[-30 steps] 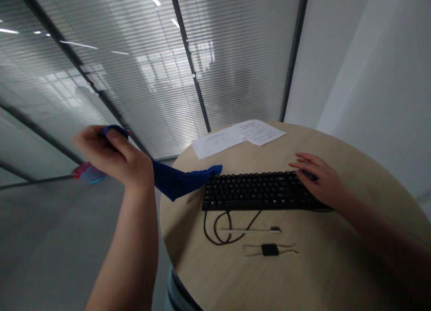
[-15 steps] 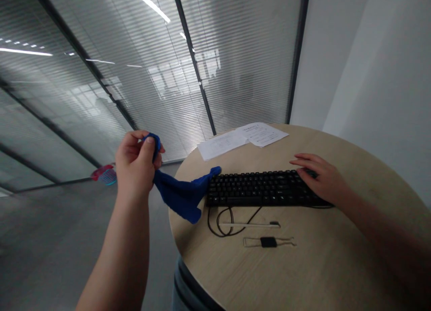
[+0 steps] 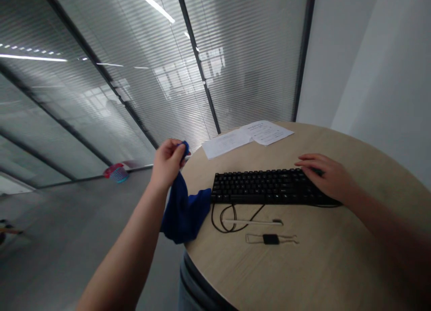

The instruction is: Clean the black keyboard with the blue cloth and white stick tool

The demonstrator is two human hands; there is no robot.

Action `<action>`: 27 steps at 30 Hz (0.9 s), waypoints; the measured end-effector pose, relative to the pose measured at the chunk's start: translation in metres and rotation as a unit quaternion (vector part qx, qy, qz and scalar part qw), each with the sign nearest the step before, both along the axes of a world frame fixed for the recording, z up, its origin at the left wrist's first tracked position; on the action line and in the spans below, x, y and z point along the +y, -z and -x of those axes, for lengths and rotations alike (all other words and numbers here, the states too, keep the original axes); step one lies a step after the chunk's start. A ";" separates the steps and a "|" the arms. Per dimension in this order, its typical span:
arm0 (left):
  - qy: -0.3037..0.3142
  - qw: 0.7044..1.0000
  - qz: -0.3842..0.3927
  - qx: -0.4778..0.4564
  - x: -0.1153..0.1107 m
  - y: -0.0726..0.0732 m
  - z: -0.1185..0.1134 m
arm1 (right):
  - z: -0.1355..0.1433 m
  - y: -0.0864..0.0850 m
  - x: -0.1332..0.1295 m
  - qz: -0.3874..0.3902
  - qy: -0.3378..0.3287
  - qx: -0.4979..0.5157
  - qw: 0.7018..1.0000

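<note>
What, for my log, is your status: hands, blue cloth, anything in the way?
Left hand pinching blue cloth, hanging at table edge. Right hand at keyboard. Looped cable nearby.

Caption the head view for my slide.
Left hand holding blue cloth, right hand at the right end of a black keyboard.

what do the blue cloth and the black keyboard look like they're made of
Blue cloth: probably soft woven or knit fabric, matte; it droops in folds.
Black keyboard: likely hard plastic, fairly matte; straight edges and separate moulded-looking keys suggest it.
</note>
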State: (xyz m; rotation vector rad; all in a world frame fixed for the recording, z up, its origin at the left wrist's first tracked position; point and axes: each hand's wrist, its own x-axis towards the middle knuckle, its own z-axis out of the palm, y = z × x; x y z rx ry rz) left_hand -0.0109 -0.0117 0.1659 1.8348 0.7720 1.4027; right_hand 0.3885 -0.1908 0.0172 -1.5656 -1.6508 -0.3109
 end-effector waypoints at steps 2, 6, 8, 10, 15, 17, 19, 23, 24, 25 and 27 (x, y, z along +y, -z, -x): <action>0.025 0.995 0.029 0.087 0.006 0.030 -0.005 | -0.002 0.002 0.001 0.005 0.001 -0.002 1.000; 0.073 0.953 0.081 0.281 0.014 0.075 -0.006 | -0.006 0.008 0.005 0.015 -0.005 -0.009 1.000; 0.077 0.930 0.094 0.346 0.019 0.088 -0.005 | -0.007 0.011 0.006 0.017 -0.007 -0.013 1.000; 0.060 0.919 0.094 0.377 0.022 0.096 -0.006 | -0.007 0.012 0.007 0.018 -0.012 -0.015 1.000; 0.007 0.894 0.085 0.440 0.026 0.100 -0.015 | -0.004 0.014 0.008 0.027 -0.021 -0.010 0.999; -0.017 0.875 0.077 0.478 0.029 0.099 -0.017 | -0.004 0.014 0.008 0.026 -0.017 -0.009 0.999; -0.021 0.847 0.102 0.521 0.033 0.098 -0.018 | -0.005 0.014 0.008 0.019 -0.006 -0.010 1.000; 0.030 0.797 0.182 0.575 0.039 0.097 -0.019 | -0.020 0.009 0.006 0.024 0.052 -0.013 0.998; 0.043 0.791 0.192 0.579 0.040 0.096 -0.020 | -0.026 0.008 0.005 0.035 0.075 -0.009 0.997; 0.055 0.788 0.202 0.579 0.041 0.096 -0.021 | -0.033 0.007 0.004 0.051 0.103 0.000 0.993; 0.076 0.782 0.221 0.577 0.041 0.096 -0.022 | -0.047 0.007 0.001 0.086 0.162 0.033 0.983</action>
